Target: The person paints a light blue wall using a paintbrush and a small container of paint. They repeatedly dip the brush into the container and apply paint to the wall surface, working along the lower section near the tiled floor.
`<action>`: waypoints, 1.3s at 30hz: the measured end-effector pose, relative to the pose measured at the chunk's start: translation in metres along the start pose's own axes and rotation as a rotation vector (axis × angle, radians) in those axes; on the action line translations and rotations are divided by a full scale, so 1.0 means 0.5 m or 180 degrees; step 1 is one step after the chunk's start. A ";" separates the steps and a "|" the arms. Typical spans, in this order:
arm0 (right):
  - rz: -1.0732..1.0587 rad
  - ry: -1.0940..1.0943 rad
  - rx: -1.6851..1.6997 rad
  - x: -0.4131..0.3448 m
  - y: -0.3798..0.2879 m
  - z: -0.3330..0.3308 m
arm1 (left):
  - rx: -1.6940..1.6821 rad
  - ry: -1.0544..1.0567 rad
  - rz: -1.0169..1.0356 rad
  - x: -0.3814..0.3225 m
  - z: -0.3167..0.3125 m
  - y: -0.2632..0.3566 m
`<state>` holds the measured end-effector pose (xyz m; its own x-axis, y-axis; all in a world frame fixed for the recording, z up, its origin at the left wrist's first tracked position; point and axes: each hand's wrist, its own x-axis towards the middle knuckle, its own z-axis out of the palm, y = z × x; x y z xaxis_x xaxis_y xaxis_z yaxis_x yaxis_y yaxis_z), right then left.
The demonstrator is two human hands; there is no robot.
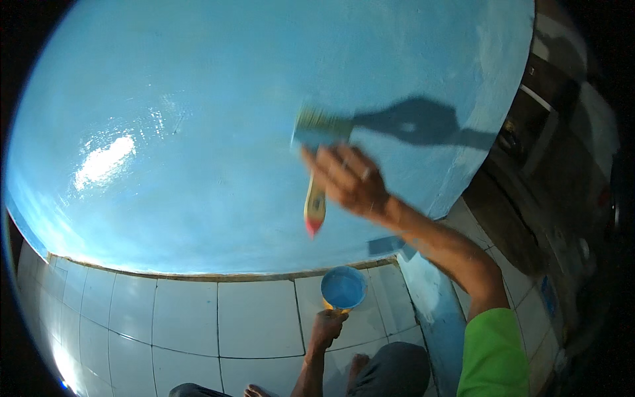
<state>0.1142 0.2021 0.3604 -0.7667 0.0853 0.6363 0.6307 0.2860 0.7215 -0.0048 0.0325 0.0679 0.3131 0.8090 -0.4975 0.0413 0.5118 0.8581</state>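
Note:
My right hand (349, 181) grips a flat paintbrush (315, 201) near its metal band, the pale wooden handle with its red tip hanging down. Its bristles (322, 116) lie against or very close to the blue wall (213, 149); some blur hides the exact contact. Low in the view, my left hand (327, 327) is closed on the handle of a yellow cup (325, 303). Blue paint (345, 288) shows inside that cup, which is held above the tiled floor near the wall's foot.
White floor tiles (260, 317) meet the wall along a brownish edge. A low blue ledge (431, 312) runs toward me at the right. Beyond the wall's right edge lie dark, unclear objects (516, 213). My bent knee (397, 369) and bare foot (255, 391) are at the bottom.

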 end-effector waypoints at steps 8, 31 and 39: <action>0.1018 -0.0181 0.1958 0.111 0.013 0.028 | -0.0149 0.0022 0.0083 0.006 -0.013 -0.020; 0.0716 0.1215 0.1213 0.332 0.120 0.002 | 0.0881 0.0574 0.0584 0.074 -0.069 -0.084; -0.0741 -0.0289 0.0554 0.166 -0.156 0.047 | 0.0988 0.0364 0.0401 0.071 -0.057 -0.074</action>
<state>-0.0015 0.2094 0.3505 -0.9008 0.0810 0.4267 0.4126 0.4664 0.7824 -0.0224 0.0504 0.0150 0.2266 0.8963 -0.3812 0.3010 0.3078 0.9026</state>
